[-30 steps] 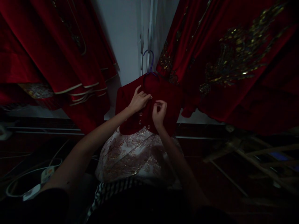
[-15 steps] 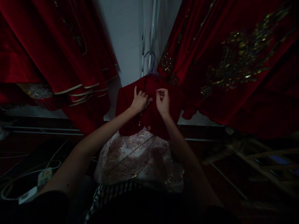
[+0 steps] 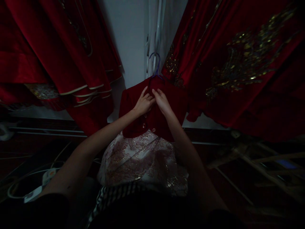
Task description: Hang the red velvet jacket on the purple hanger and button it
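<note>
A short red jacket (image 3: pixel 177 98) hangs on a purple hanger (image 3: pixel 157 65) in front of me, over a pale skirt (image 3: pixel 140 159) with a shiny leaf pattern. My left hand (image 3: pixel 144 104) grips the jacket's front edge at chest height, its index finger stretched upward. Against its fingertips, my right hand (image 3: pixel 162 101) is closed on the other side of the front opening. Whatever is pinched between the fingers is hidden. Lower on the jacket front, small sparkly buttons (image 3: pixel 153 129) show.
Red garments (image 3: pixel 92 73) with gold trim hang at the left. More red cloth with gold sequins (image 3: pixel 238 63) hangs at the right. On the lower left lie a power strip (image 3: pixel 49 175) and white cables. A wooden frame (image 3: pixel 252 162) stands lower right.
My right hand has moved left to meet my left hand at the jacket's opening. The upper sparkly button, visible before, is now covered by the fingers.
</note>
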`<state>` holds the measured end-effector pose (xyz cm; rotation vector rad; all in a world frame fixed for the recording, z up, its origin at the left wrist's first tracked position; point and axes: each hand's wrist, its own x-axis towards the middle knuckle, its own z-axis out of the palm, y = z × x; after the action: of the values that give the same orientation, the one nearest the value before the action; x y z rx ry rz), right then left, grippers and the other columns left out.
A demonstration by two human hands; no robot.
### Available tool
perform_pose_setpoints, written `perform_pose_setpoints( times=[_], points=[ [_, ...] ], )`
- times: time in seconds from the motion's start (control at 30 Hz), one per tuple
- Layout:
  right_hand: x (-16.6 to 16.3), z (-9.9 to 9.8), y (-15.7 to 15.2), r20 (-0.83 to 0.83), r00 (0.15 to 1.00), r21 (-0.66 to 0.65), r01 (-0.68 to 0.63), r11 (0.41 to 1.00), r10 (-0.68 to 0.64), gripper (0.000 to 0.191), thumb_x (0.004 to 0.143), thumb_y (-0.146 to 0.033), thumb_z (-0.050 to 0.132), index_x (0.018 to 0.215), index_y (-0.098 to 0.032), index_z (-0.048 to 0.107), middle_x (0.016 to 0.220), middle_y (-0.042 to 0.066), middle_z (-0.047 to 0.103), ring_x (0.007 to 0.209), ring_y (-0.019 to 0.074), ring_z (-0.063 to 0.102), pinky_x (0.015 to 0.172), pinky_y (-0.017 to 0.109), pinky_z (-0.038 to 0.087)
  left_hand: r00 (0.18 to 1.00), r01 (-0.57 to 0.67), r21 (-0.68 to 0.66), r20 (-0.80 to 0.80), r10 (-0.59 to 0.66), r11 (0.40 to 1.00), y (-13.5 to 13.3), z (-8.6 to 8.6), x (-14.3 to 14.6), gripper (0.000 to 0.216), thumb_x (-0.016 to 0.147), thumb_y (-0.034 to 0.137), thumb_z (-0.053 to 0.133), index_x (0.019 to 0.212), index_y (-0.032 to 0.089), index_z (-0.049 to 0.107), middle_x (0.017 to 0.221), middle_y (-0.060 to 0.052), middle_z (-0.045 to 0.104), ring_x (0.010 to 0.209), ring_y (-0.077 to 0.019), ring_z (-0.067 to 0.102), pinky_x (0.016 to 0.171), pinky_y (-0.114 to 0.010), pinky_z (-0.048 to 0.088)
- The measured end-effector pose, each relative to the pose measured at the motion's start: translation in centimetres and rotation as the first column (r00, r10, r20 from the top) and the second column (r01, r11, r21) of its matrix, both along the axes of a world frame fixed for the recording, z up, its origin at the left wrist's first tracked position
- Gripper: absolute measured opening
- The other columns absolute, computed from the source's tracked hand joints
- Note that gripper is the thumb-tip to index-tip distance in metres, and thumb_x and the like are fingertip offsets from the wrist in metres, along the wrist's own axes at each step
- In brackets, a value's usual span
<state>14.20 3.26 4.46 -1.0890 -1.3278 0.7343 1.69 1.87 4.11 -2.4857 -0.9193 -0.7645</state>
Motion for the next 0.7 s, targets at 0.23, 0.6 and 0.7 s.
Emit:
perform_pose_setpoints(
  times=[0.23, 0.6, 0.7],
  points=[
    [0.3, -2.1, 0.3, 0.286, 0.849, 0.007, 0.461, 0.887, -0.443, 0.089, 0.067, -0.061, 0.065, 0.127, -0.001, 0.038, 0.125, 0.035, 0.045, 0.126, 0.0463, 0.038, 0.098, 0.069, 0.026, 0.940, -0.249, -0.056, 0.225, 0.255, 0.967, -0.3, -1.8, -1.1, 0.051, 0.080, 0.024, 0.050, 0.129, 0.010, 0.045, 0.128, -0.022, 0.053, 0.126, -0.0361, 0.043, 0.111, -0.064, 0.014],
    [9.1, -1.6, 0.2, 0.516, 0.663, 0.167, 0.543, 0.823, -0.542, 0.054, 0.092, -0.052, 0.031, 0.098, -0.007, 0.061, 0.098, 0.028, 0.065, 0.099, 0.0333, 0.062, 0.089, 0.046, 0.044, 0.713, -0.420, -0.349, 0.445, 0.542, 0.838, 5.3, -1.0, -7.4, 0.075, 0.073, 0.019, 0.055, 0.142, 0.010, 0.026, 0.148, -0.029, 0.026, 0.128, -0.0376, 0.044, 0.100, -0.053, 0.040],
    [11.9, -0.1, 0.7, 0.585, 0.613, 0.136, 0.571, 0.810, -0.530, 0.057, 0.094, -0.049, 0.026, 0.090, -0.009, 0.066, 0.091, 0.027, 0.067, 0.092, 0.0322, 0.066, 0.083, 0.041, 0.046, 0.643, -0.482, -0.516, 0.341, 0.686, 0.708, 7.1, 0.5, -10.2, 0.050, 0.079, 0.028, 0.052, 0.127, 0.013, 0.049, 0.122, -0.024, 0.057, 0.111, -0.0365, 0.058, 0.091, -0.052, 0.045]
  ],
)
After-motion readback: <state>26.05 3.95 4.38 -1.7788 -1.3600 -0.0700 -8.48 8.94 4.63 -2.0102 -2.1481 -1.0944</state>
